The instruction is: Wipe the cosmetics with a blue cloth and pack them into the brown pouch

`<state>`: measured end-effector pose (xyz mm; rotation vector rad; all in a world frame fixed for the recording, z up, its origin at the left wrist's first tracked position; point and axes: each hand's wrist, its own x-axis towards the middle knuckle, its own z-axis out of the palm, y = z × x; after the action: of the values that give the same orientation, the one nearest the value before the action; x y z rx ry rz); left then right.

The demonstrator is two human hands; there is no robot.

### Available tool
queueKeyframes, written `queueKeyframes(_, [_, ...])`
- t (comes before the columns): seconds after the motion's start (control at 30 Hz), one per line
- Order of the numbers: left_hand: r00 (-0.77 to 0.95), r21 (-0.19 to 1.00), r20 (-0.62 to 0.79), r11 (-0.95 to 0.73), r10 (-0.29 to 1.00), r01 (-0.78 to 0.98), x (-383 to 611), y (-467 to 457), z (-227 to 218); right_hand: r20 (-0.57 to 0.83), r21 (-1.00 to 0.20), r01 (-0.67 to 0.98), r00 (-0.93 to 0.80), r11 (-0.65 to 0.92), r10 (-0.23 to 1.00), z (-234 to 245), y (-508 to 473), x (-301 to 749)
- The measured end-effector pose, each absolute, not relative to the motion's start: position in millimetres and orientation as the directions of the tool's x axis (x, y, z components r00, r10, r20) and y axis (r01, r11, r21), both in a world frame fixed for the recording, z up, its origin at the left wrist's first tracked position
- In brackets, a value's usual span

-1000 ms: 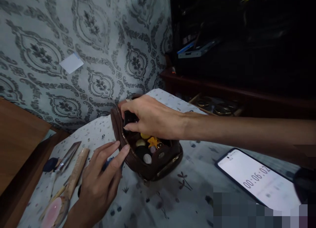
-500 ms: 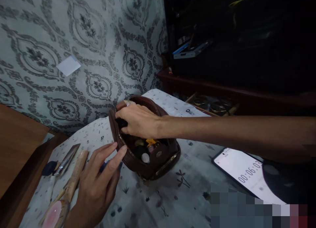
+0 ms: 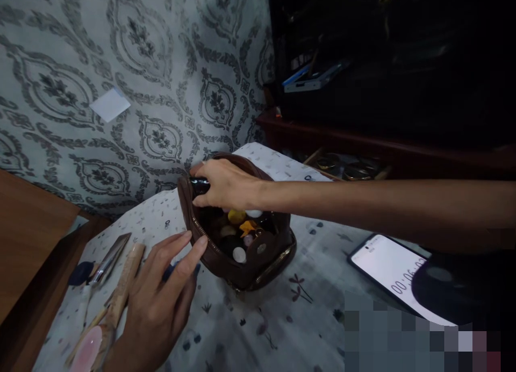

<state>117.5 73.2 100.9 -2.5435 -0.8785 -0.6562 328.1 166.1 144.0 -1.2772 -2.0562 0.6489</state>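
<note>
A brown zippered bag (image 3: 258, 278) sits unzipped on the cloth, with several small items inside, including a yellow round one (image 3: 236, 216), an orange one (image 3: 248, 228) and a white disc (image 3: 239, 254). My right hand (image 3: 229, 184) reaches in at the bag's far left side. A dark glossy item (image 3: 199, 185) shows between its thumb and fingers; its kind is not clear. My left hand (image 3: 161, 291) has its fingertips on the zipper edge at the near left, holding that rim; its thumb is mostly hidden.
Left of my left hand lie a wooden-handled item with a pink oval face (image 3: 87, 348) and a metallic strip (image 3: 113, 256). A phone (image 3: 387, 264) showing a timer lies at right. Patterned wallpaper (image 3: 141, 38) rises behind; an open drawer (image 3: 346, 167) stands beyond the cloth.
My right hand has risen slightly, and the dark glossy item now shows in its grasp. More of the bag's contents are visible beneath it. My left hand stays on the rim.
</note>
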Motion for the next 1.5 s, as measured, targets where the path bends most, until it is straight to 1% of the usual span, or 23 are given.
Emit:
queueKeyframes(0.07, [0.699,-0.182,0.531,-0.741,0.479,0.646,117.1,72.5,101.4,0.188,-0.831,0.464,-0.287,0.308,0.939,145.5,166.9,333.8])
queueKeyframes(0.13, [0.699,-0.178,0.53,-0.742,0.481,0.646,117.1,72.2,101.6,0.146,-0.945,0.249,-0.249,0.209,0.957,146.5,167.5,339.1])
queueKeyframes(0.17, [0.698,-0.178,0.529,-0.741,0.483,0.648,117.1,72.0,101.6,0.141,-0.977,0.127,-0.23,0.173,0.963,147.0,167.8,341.2])
queueKeyframes(0.27, [0.694,-0.177,0.526,-0.736,0.491,0.654,117.4,72.0,101.2,0.104,-0.98,-0.185,-0.166,0.073,0.981,149.9,167.5,344.6])
queueKeyframes(0.3, [0.693,-0.175,0.526,-0.734,0.494,0.656,117.6,72.1,101.1,0.065,-0.968,-0.25,-0.164,0.022,0.984,151.2,166.9,344.8])
queueKeyframes(0.37, [0.692,-0.172,0.524,-0.734,0.496,0.657,117.8,72.3,100.8,-0.051,-0.947,-0.302,-0.208,-0.113,0.977,153.6,164.6,344.3])
queueKeyframes(0.43, [0.695,-0.173,0.523,-0.737,0.493,0.654,117.9,72.3,100.8,-0.14,-0.93,-0.294,-0.272,-0.221,0.952,155.8,160.5,343.5])
queueKeyframes(0.5, [0.697,-0.175,0.517,-0.736,0.497,0.654,118.0,72.0,101.1,-0.17,-0.923,-0.288,-0.291,-0.256,0.941,158.0,155.5,342.8])
queueKeyframes(0.67, [0.697,-0.172,0.511,-0.735,0.503,0.656,118.1,71.5,101.0,-0.176,-0.912,-0.314,-0.286,-0.266,0.942,162.1,147.3,341.2])
queueKeyframes(0.8, [0.69,-0.164,0.518,-0.733,0.505,0.66,118.4,72.1,100.2,-0.099,-0.916,-0.335,-0.344,-0.22,0.934,161.0,145.1,337.9])
queueKeyframes(0.9, [0.694,-0.176,0.52,-0.732,0.498,0.658,118.7,71.9,100.8,-0.023,-0.962,-0.244,-0.37,-0.121,0.929,156.5,143.5,336.0])
queueKeyframes(0.97, [0.697,-0.183,0.518,-0.731,0.496,0.657,119.0,71.5,101.5,0.044,-0.99,-0.144,-0.358,-0.009,0.933,152.2,143.2,335.9])
queueKeyframes(1.03, [0.696,-0.185,0.519,-0.729,0.497,0.659,119.2,71.1,101.8,0.139,-0.99,-0.036,-0.325,0.134,0.935,147.7,143.2,336.5])
queueKeyframes(1.13, [0.696,-0.188,0.516,-0.727,0.499,0.66,119.1,71.0,101.5,0.323,-0.922,0.119,-0.286,0.367,0.902,142.5,142.3,338.1])
queueKeyframes(1.23, [0.698,-0.19,0.513,-0.727,0.5,0.66,117.8,71.2,101.1,0.452,-0.816,0.224,-0.326,0.533,0.83,139.7,139.2,339.8])
queueKeyframes(1.3, [0.707,-0.208,0.502,-0.724,0.498,0.658,116.2,70.8,101.3,0.477,-0.771,0.269,-0.356,0.577,0.804,138.2,137.3,340.8])
queueKeyframes(1.43, [0.73,-0.283,0.457,-0.695,0.508,0.661,112.3,68.4,101.7,0.474,-0.728,0.323,-0.4,0.604,0.785,135.1,137.3,342.6])
queueKeyframes(1.5, [0.727,-0.292,0.448,-0.683,0.521,0.67,111.1,66.8,101.4,0.474,-0.705,0.343,-0.423,0.621,0.772,134.4,138.8,343.1])
